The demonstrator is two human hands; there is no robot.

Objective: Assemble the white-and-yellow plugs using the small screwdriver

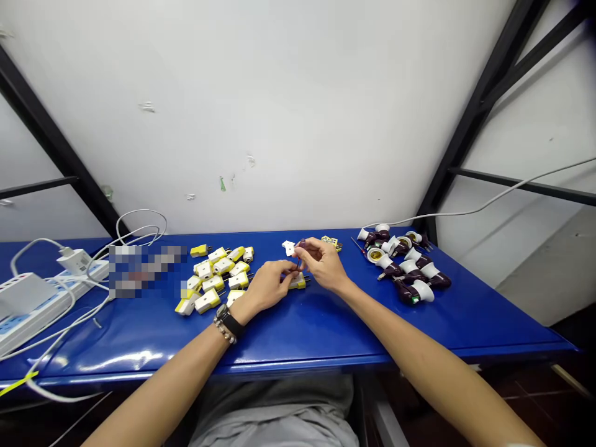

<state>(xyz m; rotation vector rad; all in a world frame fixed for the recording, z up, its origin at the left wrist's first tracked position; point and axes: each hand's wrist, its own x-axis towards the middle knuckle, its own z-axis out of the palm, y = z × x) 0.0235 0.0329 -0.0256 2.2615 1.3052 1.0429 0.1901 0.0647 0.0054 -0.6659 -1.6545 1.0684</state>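
Plug (297, 283): on the table (335, 335), just below your fingertips and between your two hands; your left hand (271, 285) is the nearer and partly covers it.
Plug's long axis: roughly left to right, its prongs (308, 279) pointing to your right, under your right hand (326, 264).
Driver (302, 243): dark handle up, thin shaft slanting down toward your left fingertips; whether the tip meets the plug, you cannot tell from here.
Right hand: thumb and fingers closed on the driver's handle, above the plug and a little beyond it.
Left hand: fingertips drawn in close beside the shaft; whether they pinch it, the plug or some small part is too small to tell.
White pieces (288, 248): just beyond your fingertips, flat on the table.
Yellow parts (331, 242): past your right hand, partly hidden by it.
Plug pile (223, 266): loose to the left of your left hand, yellow and white, with no tray under it.
Lamp holders (410, 267): heaped loose to your right, some cups facing up; a red tool (357, 244) lies at their near-left edge.
Power strip (18, 323): far left, with a white adapter (77, 261) seated at it.
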